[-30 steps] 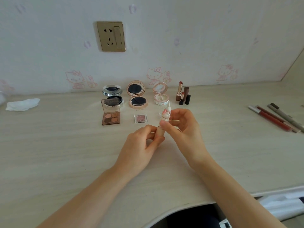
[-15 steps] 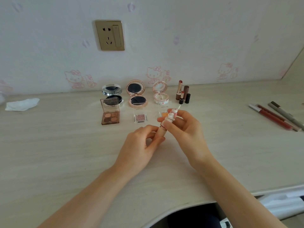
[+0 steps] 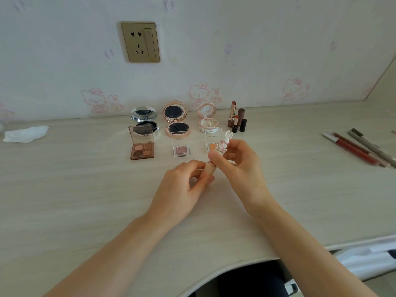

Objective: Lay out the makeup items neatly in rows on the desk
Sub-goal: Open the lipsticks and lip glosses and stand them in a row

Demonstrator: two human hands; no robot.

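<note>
Both hands meet over the middle of the desk [image 3: 85, 189] and share one small lipstick. Left hand [image 3: 182, 189] has its fingers curled round the peach tube [image 3: 209, 169], the bottom part. Right hand [image 3: 237, 166] pinches the bunny cap [image 3: 224, 143], the top part with the little white rabbit on it. It looks like the cap is being pulled or twisted off, but I cannot tell if it is loose yet.

To do this well, hold the tube still and pull the cap straight, not sideways, so the soft color inside does not get squashed. Then stand the tube and the cap up with the others.

Just behind the hands sits a clear orange pot [image 3: 212, 144]. Next to it are a small glitter pot [image 3: 181, 150] and a brown eyeshadow box [image 3: 141, 150]. Three open round compacts [image 3: 177, 123] make the back row, with standing lipsticks [image 3: 236, 120] at its right end. Some pencils [image 3: 360, 148] lie far off to the right, not in any row yet.
</note>
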